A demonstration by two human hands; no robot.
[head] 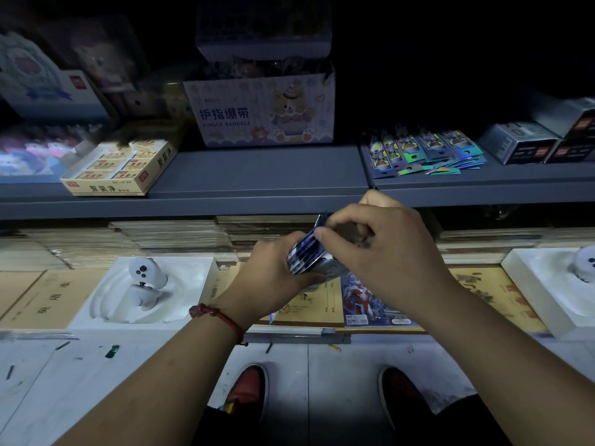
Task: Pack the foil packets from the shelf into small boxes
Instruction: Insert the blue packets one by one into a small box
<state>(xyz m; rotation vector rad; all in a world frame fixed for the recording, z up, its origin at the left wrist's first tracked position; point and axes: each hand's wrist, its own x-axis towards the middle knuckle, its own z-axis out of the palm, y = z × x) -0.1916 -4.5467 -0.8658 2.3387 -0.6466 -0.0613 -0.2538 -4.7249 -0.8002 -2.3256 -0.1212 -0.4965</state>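
Packing foil packets (306, 249) into the small box (325, 268) | my left hand (273, 272) grips the box, my right hand (386, 249) pinches the packets, below the shelf (257, 175) | next, probably: seat them flush, gently

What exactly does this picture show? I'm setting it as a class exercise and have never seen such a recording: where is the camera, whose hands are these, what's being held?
There is no machine. One camera worn on a person's head looks forward and down, so their own arms enter from below. The left hand grips a bundle of foil packets, and the right hand pinches its top edge. Whether a box sits beneath is unclear. More loose packets lie fanned on the grey shelf, beside dark small boxes. Further left stand a finger-bandage box and an eraser carton. Below lie notebooks and a white tray.
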